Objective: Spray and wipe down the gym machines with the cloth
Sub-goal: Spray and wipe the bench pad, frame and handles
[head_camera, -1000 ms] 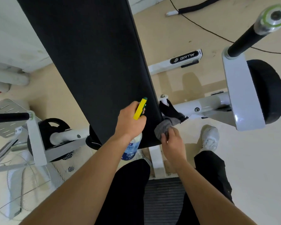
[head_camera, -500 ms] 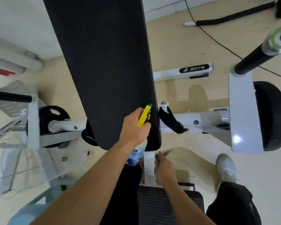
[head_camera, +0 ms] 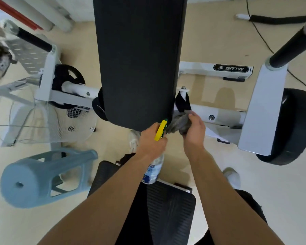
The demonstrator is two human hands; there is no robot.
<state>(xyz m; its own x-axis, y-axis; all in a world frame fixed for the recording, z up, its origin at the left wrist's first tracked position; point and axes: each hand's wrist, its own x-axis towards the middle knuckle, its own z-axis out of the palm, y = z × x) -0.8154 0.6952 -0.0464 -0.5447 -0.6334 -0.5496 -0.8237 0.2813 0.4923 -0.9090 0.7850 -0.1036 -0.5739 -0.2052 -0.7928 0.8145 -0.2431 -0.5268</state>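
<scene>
Where fingers (head_camera: 195, 118) curl — cloth (head_camera: 179, 123) inside.

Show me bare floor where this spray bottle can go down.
The widest bare pale floor lies lower right, bordered by the black round weight plate and the white shoe. A smaller patch sits between the white BRTW-labelled bar and the white frame tube. The left is crowded: white wire fan, pale blue plastic stool.
</scene>
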